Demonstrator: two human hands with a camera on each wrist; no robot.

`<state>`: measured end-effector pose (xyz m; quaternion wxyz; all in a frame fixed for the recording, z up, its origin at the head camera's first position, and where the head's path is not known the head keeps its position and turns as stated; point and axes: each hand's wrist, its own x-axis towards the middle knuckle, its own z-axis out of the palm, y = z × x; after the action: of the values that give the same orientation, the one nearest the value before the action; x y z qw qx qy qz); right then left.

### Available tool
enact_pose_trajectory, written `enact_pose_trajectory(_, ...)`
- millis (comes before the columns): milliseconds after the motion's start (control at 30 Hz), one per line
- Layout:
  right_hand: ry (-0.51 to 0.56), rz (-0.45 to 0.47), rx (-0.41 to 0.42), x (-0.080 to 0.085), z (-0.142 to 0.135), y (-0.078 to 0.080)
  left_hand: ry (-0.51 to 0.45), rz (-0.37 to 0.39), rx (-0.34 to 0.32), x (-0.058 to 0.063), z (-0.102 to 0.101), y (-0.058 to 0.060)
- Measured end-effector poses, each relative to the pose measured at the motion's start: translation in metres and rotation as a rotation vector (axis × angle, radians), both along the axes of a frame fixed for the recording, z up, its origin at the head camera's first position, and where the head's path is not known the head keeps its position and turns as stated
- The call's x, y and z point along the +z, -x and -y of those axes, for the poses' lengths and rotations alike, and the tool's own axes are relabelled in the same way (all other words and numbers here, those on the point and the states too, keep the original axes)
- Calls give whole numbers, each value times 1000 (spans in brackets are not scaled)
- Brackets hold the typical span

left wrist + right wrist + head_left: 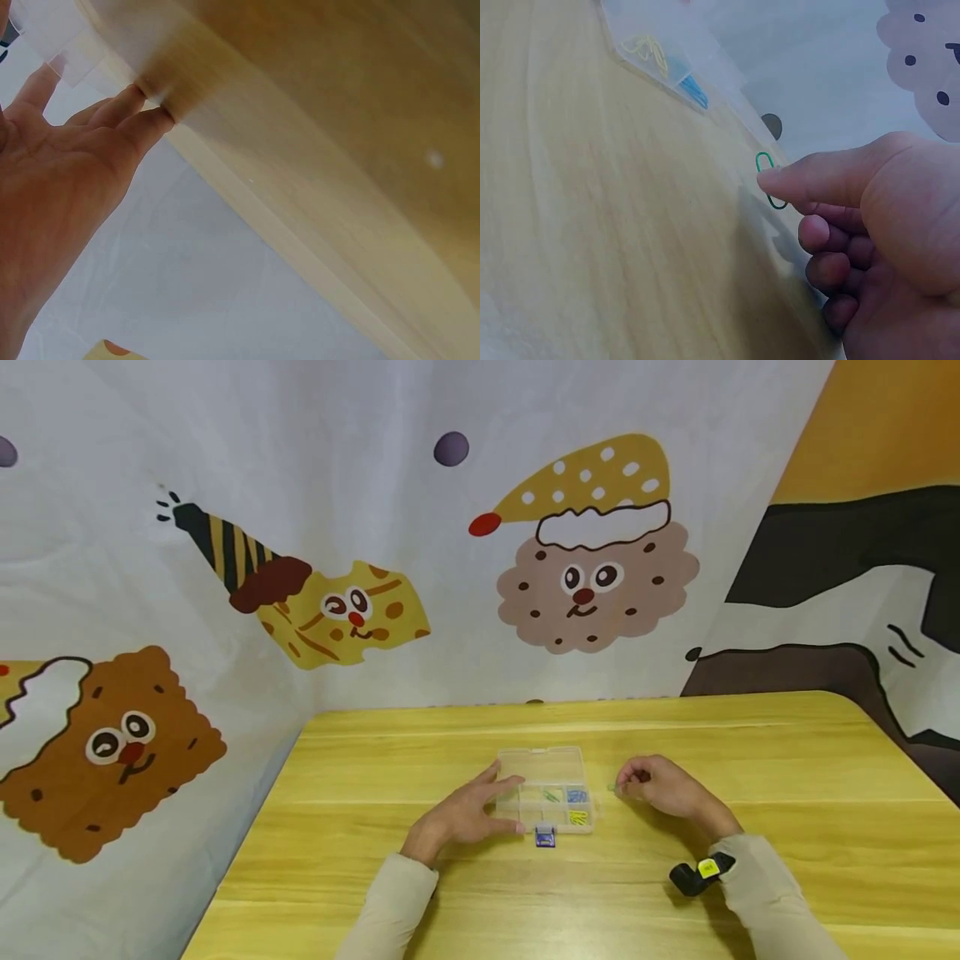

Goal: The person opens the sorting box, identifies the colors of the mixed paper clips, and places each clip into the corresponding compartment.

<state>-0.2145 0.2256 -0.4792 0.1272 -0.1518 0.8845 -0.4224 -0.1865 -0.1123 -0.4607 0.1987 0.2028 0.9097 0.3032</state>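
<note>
A clear plastic compartment box (pixel 531 817) lies on the table with its transparent lid (pixel 538 767) laid back. In its compartments are green paper clips (pixel 551 796), blue paper clips (pixel 576 797) and yellow paper clips (pixel 578 817). My left hand (pixel 468 810) rests at the box's left side, fingers spread and fairly straight, thumb along the near edge. To the right of the box, my right hand (pixel 663 785) pinches one green paper clip (pixel 762 160) between thumb and index finger, above the tabletop. Its other fingers are curled in.
A small purple-labelled piece (pixel 545 838) sits at the box's front edge. The wooden table (pixel 360 893) meets a cartoon-printed cloth (pixel 375 460) at the back and left. A black device with a yellow label (pixel 707 868) is on the right wrist.
</note>
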Motion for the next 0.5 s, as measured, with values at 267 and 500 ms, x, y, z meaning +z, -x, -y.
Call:
enact_pose_trajectory(267,17,-5,-30,1,1,-1,-6,-2,-1,-1,0,0)
enact_pose_trajectory(500,8,-18,-40,4,3,1,-5,-9,-7,-2,1,0)
